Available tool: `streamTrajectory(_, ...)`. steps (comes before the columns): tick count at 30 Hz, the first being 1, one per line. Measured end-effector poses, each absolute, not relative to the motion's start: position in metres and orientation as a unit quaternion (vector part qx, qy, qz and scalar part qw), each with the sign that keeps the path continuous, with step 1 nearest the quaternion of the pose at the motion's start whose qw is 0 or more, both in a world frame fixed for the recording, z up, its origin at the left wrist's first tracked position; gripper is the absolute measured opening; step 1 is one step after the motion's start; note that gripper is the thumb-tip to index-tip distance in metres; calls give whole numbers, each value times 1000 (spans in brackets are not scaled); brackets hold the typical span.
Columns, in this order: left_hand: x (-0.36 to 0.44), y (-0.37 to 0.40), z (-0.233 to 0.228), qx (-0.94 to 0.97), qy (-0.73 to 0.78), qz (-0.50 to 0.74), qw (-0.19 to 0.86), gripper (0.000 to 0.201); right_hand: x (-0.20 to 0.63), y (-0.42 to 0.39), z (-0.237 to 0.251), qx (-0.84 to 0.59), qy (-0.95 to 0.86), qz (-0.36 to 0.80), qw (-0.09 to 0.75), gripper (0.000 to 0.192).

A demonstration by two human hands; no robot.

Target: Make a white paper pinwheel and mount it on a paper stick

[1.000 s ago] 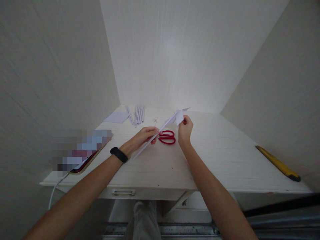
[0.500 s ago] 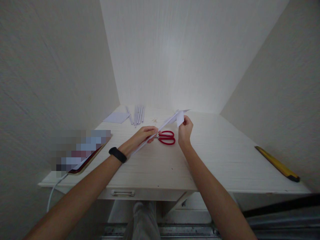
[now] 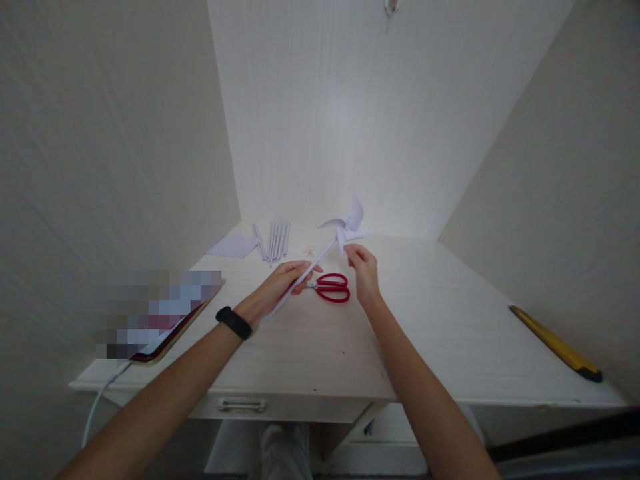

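**White paper pinwheel held over desk**

Left hand [image 3: 283, 283] closed around the pinwheel [image 3: 345, 227] stick, low end near the wrist, vanes raised far centre. Right hand [image 3: 364, 267] loosely open, fingertips just beside the vanes; contact unclear. Red scissors [image 3: 331, 288] lie between the hands on the desk [image 3: 450, 320]. Paper sticks [image 3: 274, 239] far left; yellow cutter [image 3: 555, 343] right.

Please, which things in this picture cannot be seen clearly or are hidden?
- Head view: flat device at the table's left edge, surface blurred out.
- Small pale bits near the paper sticks: too small to identify.
- Pinwheel centre: right hand fingers partly cover it.
- Object on the wall: cut by the top edge.
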State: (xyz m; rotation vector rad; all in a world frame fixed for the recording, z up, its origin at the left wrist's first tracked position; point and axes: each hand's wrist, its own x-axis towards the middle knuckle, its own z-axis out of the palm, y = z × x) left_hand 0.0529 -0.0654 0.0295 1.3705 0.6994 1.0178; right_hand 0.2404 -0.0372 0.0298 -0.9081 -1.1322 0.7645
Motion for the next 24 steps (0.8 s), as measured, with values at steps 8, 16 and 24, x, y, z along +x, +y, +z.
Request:
streamTrajectory(8,55,-68,35,609,272,445,598,36,222,-64,42,-256,-659,575,412,33)
streamTrajectory(16,58,-69,34,599,280,450,600,36,221,-64,40,-251,-659,543,456,40)
streamTrajectory(24,58,-70,32,624,284,426,590,38,223,-59,38,-285,-655,479,510,23)
